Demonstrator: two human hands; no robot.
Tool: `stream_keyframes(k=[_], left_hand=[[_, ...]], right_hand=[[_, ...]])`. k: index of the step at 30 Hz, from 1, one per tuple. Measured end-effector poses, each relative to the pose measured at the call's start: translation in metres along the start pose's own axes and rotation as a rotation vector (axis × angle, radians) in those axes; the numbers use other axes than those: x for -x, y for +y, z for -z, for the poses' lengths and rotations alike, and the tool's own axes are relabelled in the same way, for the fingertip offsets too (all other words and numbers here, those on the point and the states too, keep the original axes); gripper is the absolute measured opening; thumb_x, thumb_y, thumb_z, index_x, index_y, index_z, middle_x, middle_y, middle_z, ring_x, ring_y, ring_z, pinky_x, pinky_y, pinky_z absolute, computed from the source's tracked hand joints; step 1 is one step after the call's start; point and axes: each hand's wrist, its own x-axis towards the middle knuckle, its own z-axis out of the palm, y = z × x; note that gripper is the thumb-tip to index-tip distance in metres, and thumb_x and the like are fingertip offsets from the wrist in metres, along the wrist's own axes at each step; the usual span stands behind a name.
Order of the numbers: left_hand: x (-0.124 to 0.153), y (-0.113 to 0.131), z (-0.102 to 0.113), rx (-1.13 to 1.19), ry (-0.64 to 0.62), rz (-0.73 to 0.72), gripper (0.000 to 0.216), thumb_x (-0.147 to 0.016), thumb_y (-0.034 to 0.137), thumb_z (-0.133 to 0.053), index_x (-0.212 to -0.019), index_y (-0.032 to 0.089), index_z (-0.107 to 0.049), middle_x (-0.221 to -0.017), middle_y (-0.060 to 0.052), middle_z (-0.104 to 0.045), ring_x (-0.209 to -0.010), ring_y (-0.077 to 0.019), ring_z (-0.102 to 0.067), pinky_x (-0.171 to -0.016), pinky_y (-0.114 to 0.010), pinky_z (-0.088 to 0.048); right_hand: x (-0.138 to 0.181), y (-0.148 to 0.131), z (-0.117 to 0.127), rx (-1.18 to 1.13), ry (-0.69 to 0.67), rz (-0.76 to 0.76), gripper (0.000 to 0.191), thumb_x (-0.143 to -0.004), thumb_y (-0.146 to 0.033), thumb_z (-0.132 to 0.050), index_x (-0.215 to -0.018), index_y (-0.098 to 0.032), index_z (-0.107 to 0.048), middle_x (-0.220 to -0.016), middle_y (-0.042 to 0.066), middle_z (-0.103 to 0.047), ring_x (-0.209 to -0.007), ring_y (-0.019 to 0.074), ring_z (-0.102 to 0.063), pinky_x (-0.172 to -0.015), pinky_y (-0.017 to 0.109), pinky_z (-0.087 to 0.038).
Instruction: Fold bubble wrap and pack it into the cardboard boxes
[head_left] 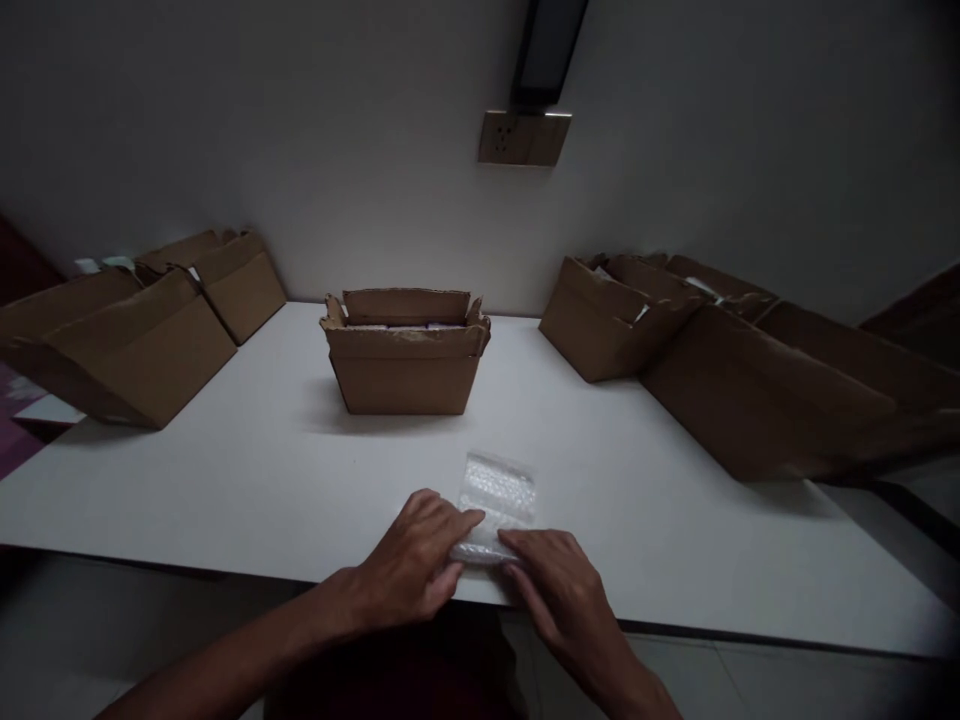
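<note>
No writing readable anywhere, left hand (411, 568) and right hand (564, 592) at the table's (247, 480) near edge, fingertips pinching the rolled near end of a bubble wrap sheet (498, 492), its flat part just beyond the fingers, open cardboard box (406, 352) farther back.

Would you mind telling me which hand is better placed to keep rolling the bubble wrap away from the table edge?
Probably the left hand: its fingers lie over the rolled near end of the bubble wrap, while the right hand only touches that end from the side.
</note>
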Motion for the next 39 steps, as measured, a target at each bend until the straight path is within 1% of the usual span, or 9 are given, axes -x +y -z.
stream_keyframes(k=[3,6,13,19,24,27,31,36,39], left_hand=[[0.0,0.005,0.003,0.059,-0.019,0.172,0.058,-0.081,0.009,-0.054,-0.138,0.019,-0.047,-0.102,-0.007,-0.07,-0.094,-0.0219,-0.061,-0.089,-0.039,-0.05],[-0.01,0.001,0.0,0.009,-0.02,0.295,0.051,-0.083,0.017,-0.057,-0.134,0.017,-0.053,-0.098,-0.007,-0.071,-0.089,-0.0226,-0.063,-0.084,-0.038,-0.051],[-0.033,-0.015,-0.014,-0.212,0.009,0.345,0.041,-0.087,0.022,-0.059,-0.127,0.015,-0.058,-0.1,-0.009,-0.072,-0.093,-0.0271,-0.065,-0.089,-0.046,-0.047],[-0.034,-0.017,-0.012,-0.205,-0.023,0.366,0.034,-0.086,0.022,-0.062,-0.12,0.018,-0.062,-0.103,-0.008,-0.072,-0.096,-0.0258,-0.064,-0.091,-0.044,-0.046],[-0.029,-0.009,-0.014,0.132,0.157,0.489,0.048,-0.087,0.031,-0.061,-0.132,0.018,-0.053,-0.109,-0.01,-0.067,-0.097,-0.0238,-0.062,-0.091,-0.044,-0.049],[-0.02,0.0,-0.018,0.613,0.292,0.673,0.062,-0.089,0.04,-0.057,-0.143,0.016,-0.038,-0.129,-0.018,-0.058,-0.107,-0.0236,-0.064,-0.092,-0.041,-0.052],[-0.016,0.011,-0.021,1.038,0.251,0.739,0.073,-0.085,0.032,-0.059,-0.149,0.014,-0.028,-0.132,-0.019,-0.059,-0.115,-0.024,-0.063,-0.098,-0.039,-0.051],[-0.023,0.019,-0.022,1.069,0.352,0.692,0.073,-0.081,0.018,-0.059,-0.148,0.015,-0.031,-0.104,-0.008,-0.068,-0.092,-0.0176,-0.065,-0.086,-0.032,-0.053],[-0.02,0.021,-0.023,0.963,0.299,0.612,0.073,-0.08,0.017,-0.061,-0.148,0.018,-0.034,-0.109,-0.008,-0.067,-0.092,-0.018,-0.065,-0.084,-0.032,-0.055]], right_hand=[[0.001,0.0,0.0,-0.094,-0.021,-0.101,0.023,-0.098,-0.024,-0.053,-0.119,-0.024,-0.062,-0.097,0.005,-0.075,-0.085,0.0183,-0.069,-0.073,0.031,-0.056],[-0.001,0.013,-0.003,0.047,0.025,-0.108,0.025,-0.096,-0.032,-0.054,-0.118,-0.023,-0.064,-0.117,0.01,-0.071,-0.103,0.0242,-0.067,-0.084,0.04,-0.055],[-0.011,0.061,-0.017,0.325,0.027,-0.12,0.057,-0.095,-0.053,-0.05,-0.139,-0.015,-0.05,-0.137,0.019,-0.059,-0.128,0.0339,-0.054,-0.096,0.052,-0.047],[-0.009,0.026,0.005,0.179,0.0,-0.001,0.053,-0.089,-0.044,-0.065,-0.135,-0.021,-0.052,-0.135,0.014,-0.061,-0.12,0.0308,-0.056,-0.097,0.049,-0.044],[-0.01,0.014,0.005,0.093,0.026,-0.034,0.019,-0.094,-0.026,-0.056,-0.109,-0.022,-0.067,-0.095,0.008,-0.076,-0.083,0.0234,-0.067,-0.079,0.042,-0.05],[-0.014,0.015,0.0,-0.111,0.151,-0.309,0.019,-0.096,-0.035,-0.055,-0.1,-0.022,-0.069,-0.086,0.006,-0.075,-0.073,0.0213,-0.068,-0.066,0.034,-0.053],[-0.018,0.005,-0.003,-0.473,0.012,-0.508,0.029,-0.096,-0.045,-0.053,-0.096,-0.021,-0.069,-0.081,0.003,-0.073,-0.07,0.0182,-0.069,-0.06,0.027,-0.056],[-0.019,0.005,0.001,-0.355,0.12,-0.357,0.044,-0.085,-0.046,-0.068,-0.122,-0.024,-0.066,-0.13,0.013,-0.066,-0.12,0.03,-0.062,-0.095,0.043,-0.056],[-0.024,0.009,0.005,-0.48,-0.034,-0.34,0.053,-0.086,-0.047,-0.068,-0.133,-0.024,-0.06,-0.129,0.013,-0.067,-0.112,0.0281,-0.067,-0.09,0.038,-0.059]])
